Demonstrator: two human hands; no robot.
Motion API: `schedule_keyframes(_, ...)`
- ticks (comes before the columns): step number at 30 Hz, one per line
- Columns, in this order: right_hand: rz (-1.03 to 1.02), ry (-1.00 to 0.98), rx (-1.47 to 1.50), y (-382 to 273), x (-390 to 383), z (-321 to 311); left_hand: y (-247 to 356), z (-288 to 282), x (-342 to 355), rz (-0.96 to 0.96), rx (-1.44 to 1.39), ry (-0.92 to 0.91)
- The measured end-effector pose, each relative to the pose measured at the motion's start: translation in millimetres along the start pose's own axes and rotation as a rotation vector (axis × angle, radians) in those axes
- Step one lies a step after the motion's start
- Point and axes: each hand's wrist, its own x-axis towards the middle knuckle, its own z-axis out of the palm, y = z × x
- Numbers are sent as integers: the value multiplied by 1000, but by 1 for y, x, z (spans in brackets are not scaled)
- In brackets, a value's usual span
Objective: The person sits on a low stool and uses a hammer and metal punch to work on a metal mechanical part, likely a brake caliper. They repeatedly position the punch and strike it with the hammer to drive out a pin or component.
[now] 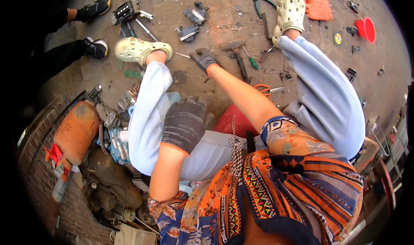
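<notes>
My right hand (204,61), in a dark glove with an orange cuff, reaches down to the floor between my feet. Its fingers look curled around a thin metal shaft (183,55) whose other end is hidden in the glove. Just right of it lie a hammer (233,45), a dark bar (242,67) and a green-handled screwdriver (251,60). My left hand (184,123), gloved the same way, rests by my left leg with its fingers stretched out, holding nothing visible. Grey metal parts (195,16) lie beyond my right hand.
Orange-handled scissors (271,90), pliers (258,5), an orange case (317,3) and a red bowl (366,30) are on the right. A rusty orange tank (76,132) stands left among machine parts. Another person's shoes (95,8) show at the upper left.
</notes>
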Motion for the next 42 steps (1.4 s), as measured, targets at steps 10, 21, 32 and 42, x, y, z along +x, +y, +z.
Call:
schedule_keyframes(10,-36,24,84,-59,-36,-70,33,-2,3,184,161,325)
schedule_keyframes(21,-360,-192,1089,-154,-176,-187,136,-49,-26,372,462,249)
schedule_keyframes(32,-1026,-62,845,-51,-332,-385,245,-42,-72,997,418,232)
schedule_keyframes(42,-159,656,977,145,-244,-492,285,-47,-75,1166,340,160)
